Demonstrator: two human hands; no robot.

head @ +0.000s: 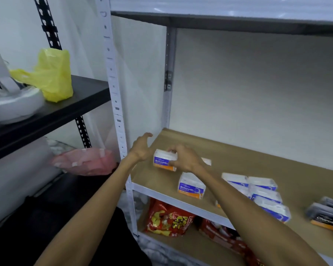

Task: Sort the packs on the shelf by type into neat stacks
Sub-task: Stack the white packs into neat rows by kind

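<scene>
Nearest us, on the lower level, lies a red snack bag [167, 219]. Above it, at the front edge of the brown shelf [258, 160], one white-blue-orange "Smooth" pack [191, 186] stands alone. To its right is a loose cluster of similar white-blue packs [265, 196], partly hidden by the right forearm. Dark "Charcoal" packs [327, 215] lie at the far right, well apart from the rest.

Further in, near the shelf's left end, the right hand [185, 158] grips a second "Smooth" pack, the held pack [164, 160], with its fingers curled over the top and right end. The left hand [141, 148] is just beside the pack's left end with its fingers loose and extended, holding nothing. We cannot tell whether it touches the pack.

A small white pack [207, 161] shows just behind the right hand. On the black rack at far left sits a yellow plastic bag [52, 75].
</scene>
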